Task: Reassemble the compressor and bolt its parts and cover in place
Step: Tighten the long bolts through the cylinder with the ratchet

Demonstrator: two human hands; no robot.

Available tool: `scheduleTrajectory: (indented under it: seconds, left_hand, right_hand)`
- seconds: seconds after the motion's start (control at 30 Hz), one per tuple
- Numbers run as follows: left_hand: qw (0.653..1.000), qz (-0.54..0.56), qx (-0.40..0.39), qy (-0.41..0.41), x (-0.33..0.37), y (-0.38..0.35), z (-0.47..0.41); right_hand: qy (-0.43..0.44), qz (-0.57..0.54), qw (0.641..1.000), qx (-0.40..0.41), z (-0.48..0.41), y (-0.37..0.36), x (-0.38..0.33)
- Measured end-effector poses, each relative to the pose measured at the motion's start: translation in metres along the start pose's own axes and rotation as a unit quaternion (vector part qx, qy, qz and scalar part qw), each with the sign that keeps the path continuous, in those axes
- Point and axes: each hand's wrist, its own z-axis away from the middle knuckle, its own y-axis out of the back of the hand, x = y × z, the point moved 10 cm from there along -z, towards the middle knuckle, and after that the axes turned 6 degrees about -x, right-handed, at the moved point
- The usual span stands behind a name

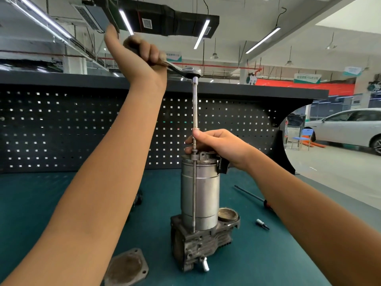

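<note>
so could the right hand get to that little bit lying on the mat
Probably yes. The bit lies in the open on the mat, right of the compressor, with nothing on or against it. The right hand would first have to let go of the extension bar it pinches.

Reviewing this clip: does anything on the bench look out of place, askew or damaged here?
Nothing looks damaged or spilled. The compressor stands upright, and the extension under the ratchet lines up with its long bolt. The cover plate, a small bit and a screwdriver lie loose on the bench.
</note>
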Motion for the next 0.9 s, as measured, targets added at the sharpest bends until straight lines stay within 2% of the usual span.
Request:
scheduleTrajectory:
  seconds: [0.23,0.53,0.67,0.77,0.9]
  left_hand:
    - [0.990,0.126,-0.039,0.054,-0.007,-0.008,0.001]
    - [0.998,0.025,0.045,0.028,0.004,0.010,0.005]
    - [1.000,-0.011,0.015,0.018,0.004,-0.001,0.007]
    - [0.999,-0.029,-0.019,0.010,0.003,-0.015,0.009]
    - [0.998,-0.016,-0.059,0.025,0.000,-0.024,0.012]
  right_hand:
    - [0.007,-0.007,1.000,-0.008,-0.002,0.000,-0.001]
    - [-0.002,-0.013,1.000,0.001,0.000,-0.001,-0.003]
    - [0.055,0.051,0.994,0.083,0.000,0.009,-0.023]
    - [0.095,0.055,0.985,0.132,0.000,0.011,-0.031]
    - [0.098,0.006,0.989,0.109,-0.003,0.010,-0.027]
